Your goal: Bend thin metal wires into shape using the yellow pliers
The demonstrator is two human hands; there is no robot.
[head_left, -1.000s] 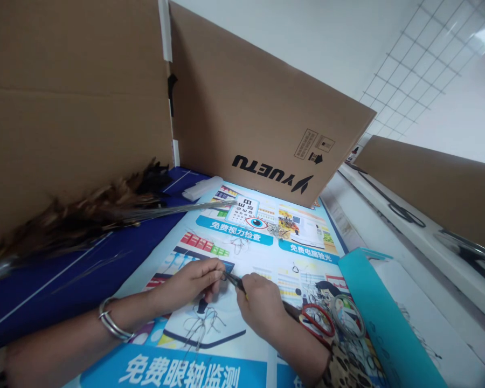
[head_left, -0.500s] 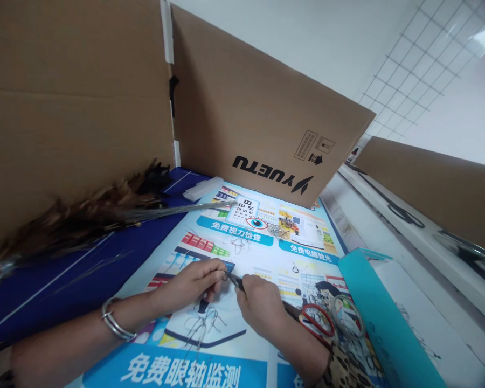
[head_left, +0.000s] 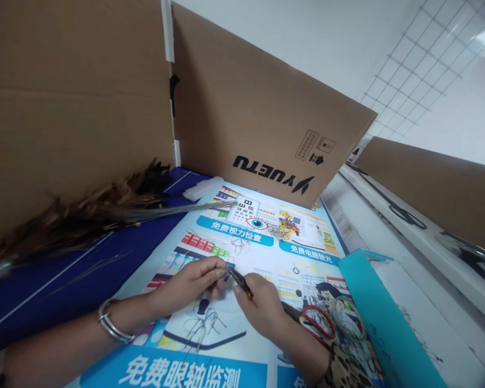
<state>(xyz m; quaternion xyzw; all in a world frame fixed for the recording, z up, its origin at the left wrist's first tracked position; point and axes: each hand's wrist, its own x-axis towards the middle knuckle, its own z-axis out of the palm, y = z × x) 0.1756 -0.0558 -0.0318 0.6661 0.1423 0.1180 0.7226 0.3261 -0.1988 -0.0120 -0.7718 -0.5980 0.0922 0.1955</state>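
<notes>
My left hand (head_left: 202, 277) is closed in a pinch on a small piece of thin wire (head_left: 225, 271), most of it hidden by the fingertips. Wrapped in my right hand (head_left: 262, 304) is a pair of pliers (head_left: 239, 280), its dark jaws pointing at the left fingertips. Whether the jaws touch the wire is too small to tell. Below the hands lies a loose cluster of bent wire pieces (head_left: 202, 326) on the printed poster (head_left: 178, 302). Beside my right forearm are red-handled scissors (head_left: 322, 322) and a coil of wire (head_left: 350, 318).
Brown feathers (head_left: 81, 215) and a bundle of long straight wires (head_left: 186, 207) lie on the blue cloth (head_left: 64, 280) at left. Cardboard panels (head_left: 258, 102) stand behind. A turquoise box (head_left: 388, 318) sits at right, with small wire shapes (head_left: 424, 339) on the white surface near it.
The pliers have turned in my right hand, showing more of their handle, and their tips have shifted slightly at the left fingertips. My left forearm has moved a little to the left.
</notes>
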